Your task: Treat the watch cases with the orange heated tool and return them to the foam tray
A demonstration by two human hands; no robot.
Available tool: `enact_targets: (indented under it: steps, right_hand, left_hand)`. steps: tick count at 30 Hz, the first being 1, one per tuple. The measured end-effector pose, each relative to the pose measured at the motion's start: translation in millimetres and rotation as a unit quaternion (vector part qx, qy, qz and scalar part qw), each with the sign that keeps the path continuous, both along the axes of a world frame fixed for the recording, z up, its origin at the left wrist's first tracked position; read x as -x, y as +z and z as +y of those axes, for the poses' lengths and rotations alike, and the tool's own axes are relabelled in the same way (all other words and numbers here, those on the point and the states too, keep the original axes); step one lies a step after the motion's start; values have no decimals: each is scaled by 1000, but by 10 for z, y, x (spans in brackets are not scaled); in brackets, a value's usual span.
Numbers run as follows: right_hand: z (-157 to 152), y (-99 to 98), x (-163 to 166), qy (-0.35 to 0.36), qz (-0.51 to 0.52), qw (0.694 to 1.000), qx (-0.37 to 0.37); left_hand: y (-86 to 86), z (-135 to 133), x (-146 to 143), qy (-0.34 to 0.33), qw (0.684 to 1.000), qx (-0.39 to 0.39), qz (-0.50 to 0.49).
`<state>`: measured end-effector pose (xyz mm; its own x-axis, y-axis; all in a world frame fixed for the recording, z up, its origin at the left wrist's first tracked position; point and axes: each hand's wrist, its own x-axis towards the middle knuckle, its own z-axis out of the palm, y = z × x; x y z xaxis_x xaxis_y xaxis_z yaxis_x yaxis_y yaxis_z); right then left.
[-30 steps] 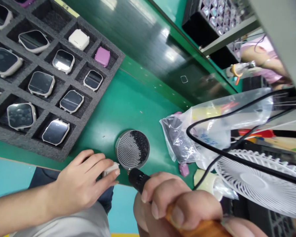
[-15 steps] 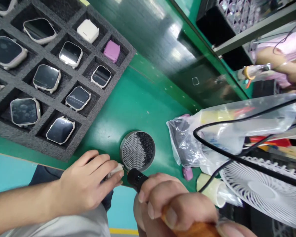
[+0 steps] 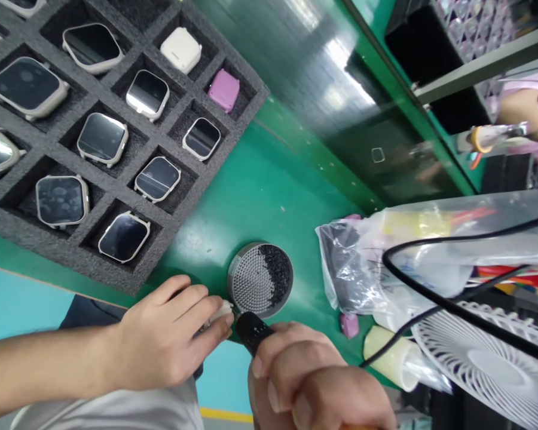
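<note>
The left hand [image 3: 165,337] has its fingers clamped on a small white watch case [image 3: 220,314], just beside a round metal mesh dish [image 3: 260,279] on the green counter [image 3: 269,197]; the right hand [image 3: 302,382] has its fingers wrapped around a black-tipped tool [image 3: 252,332].

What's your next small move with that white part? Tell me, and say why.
I'd probably ease the black-tipped hand tool in the right hand the last short way to the small white part held in the left hand. They already sit very close, so a slight, controlled move seems enough, keeping both clear of the round perforated metal dish just beside them.
</note>
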<state>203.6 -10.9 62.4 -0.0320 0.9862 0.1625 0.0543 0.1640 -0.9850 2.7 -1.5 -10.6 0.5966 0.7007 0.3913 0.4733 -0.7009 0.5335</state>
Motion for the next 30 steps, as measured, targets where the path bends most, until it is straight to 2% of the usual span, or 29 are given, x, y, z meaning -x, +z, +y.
enact_targets:
  steps: [3, 5, 7, 9, 11, 14, 20, 26, 30]
  right_hand:
    - [2, -57, -14, 46, 4, 999, -25]
    - [2, -50, 6, 44, 16, 996, -72]
    - [7, -18, 56, -90, 32, 987, -126]
    - [34, 15, 105, -214, 33, 964, -155]
    - [83, 35, 122, -251, 23, 955, -158]
    - [146, 31, 82, -253, 32, 957, -138]
    - [122, -24, 14, -252, 62, 961, -91]
    - [131, -45, 37, -238, 56, 964, -99]
    - [157, -22, 58, -247, 54, 963, -94]
  left_hand:
    - [0, -5, 6, -3, 1000, -8, -1]
    - [4, -11, 14, 4, 1000, -11, 3]
    - [12, -14, 31, 13, 1000, -11, 11]
    - [18, -10, 59, 0, 1000, -10, 17]
    - [15, -4, 89, -40, 999, -19, 16]
    - [-10, -11, 103, -70, 997, -40, 19]
    - [-14, -45, 28, 2, 998, -47, 34]
    - [29, -33, 81, -42, 999, 21, 26]
    - [15, -35, 101, -44, 999, 23, 19]
